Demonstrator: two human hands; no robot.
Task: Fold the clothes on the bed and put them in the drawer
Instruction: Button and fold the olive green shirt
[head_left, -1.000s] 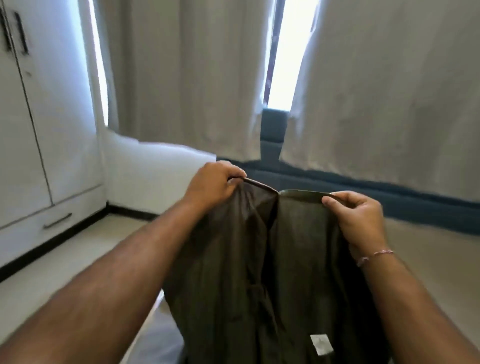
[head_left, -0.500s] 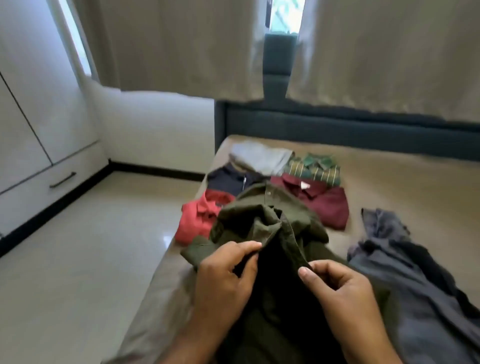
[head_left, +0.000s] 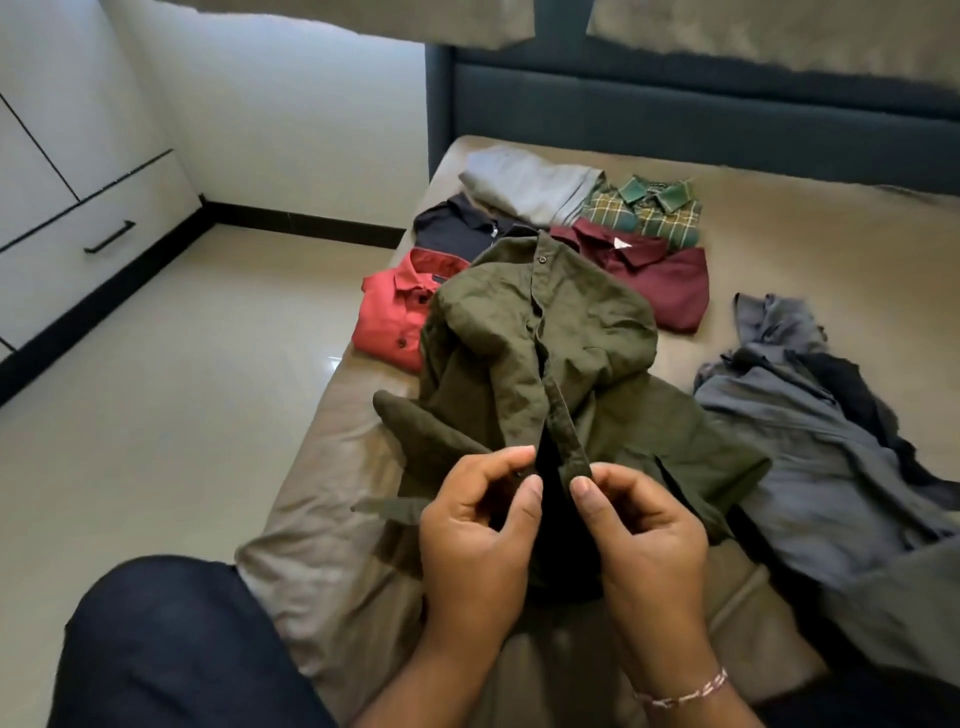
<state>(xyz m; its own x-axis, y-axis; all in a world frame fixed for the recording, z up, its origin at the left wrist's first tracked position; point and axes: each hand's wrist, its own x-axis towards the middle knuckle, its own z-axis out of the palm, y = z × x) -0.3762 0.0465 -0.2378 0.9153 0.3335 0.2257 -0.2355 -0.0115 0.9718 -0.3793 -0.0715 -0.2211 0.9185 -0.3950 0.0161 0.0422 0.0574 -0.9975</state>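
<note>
The green shirt lies crumpled on the bed, near its front edge. The left hand pinches one front edge of the shirt and the right hand pinches the button strip, each grip narrow on the cloth. Behind it sit folded clothes: a red shirt, a dark red shirt and a checked shirt, and a grey pile lies to the right.
</note>
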